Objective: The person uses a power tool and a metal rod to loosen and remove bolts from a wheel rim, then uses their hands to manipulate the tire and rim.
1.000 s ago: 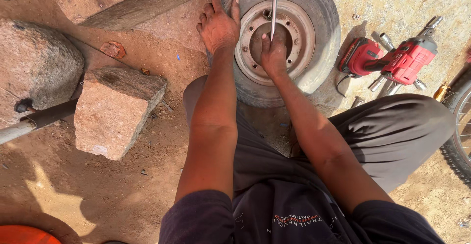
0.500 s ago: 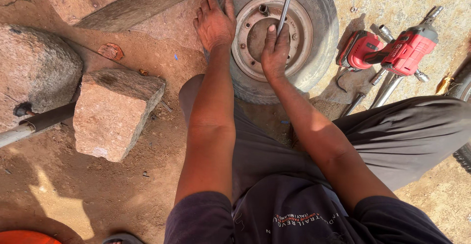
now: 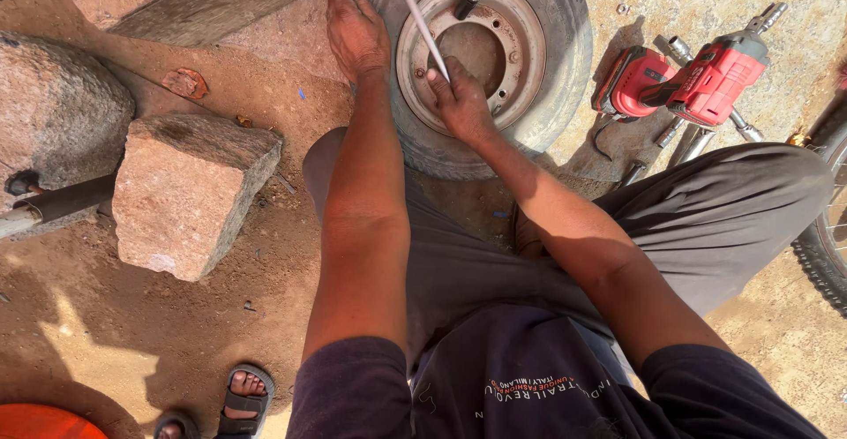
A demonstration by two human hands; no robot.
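A small wheel lies flat on the dirt, a black tyre (image 3: 565, 60) around a rusty metal rim (image 3: 520, 24) with several bolt holes and a dark stub standing in it. My left hand (image 3: 357, 29) presses palm-down on the tyre's left edge. My right hand (image 3: 459, 99) is closed around the lower end of a thin metal rod (image 3: 415, 15), whose tip sits at the near side of the rim. The rod leans up and to the left, out of the top of the view.
A red power tool (image 3: 697, 82) lies on the ground right of the wheel. A squared stone block (image 3: 190, 187) and a large boulder (image 3: 57, 108) are at left. A bicycle wheel (image 3: 825, 236) shows at the right edge. Another person's sandalled foot (image 3: 240, 397) is at bottom.
The rod has swung from near upright to leaning left. My right hand has slid down to the near side of the rim. The left hand stays on the tyre.
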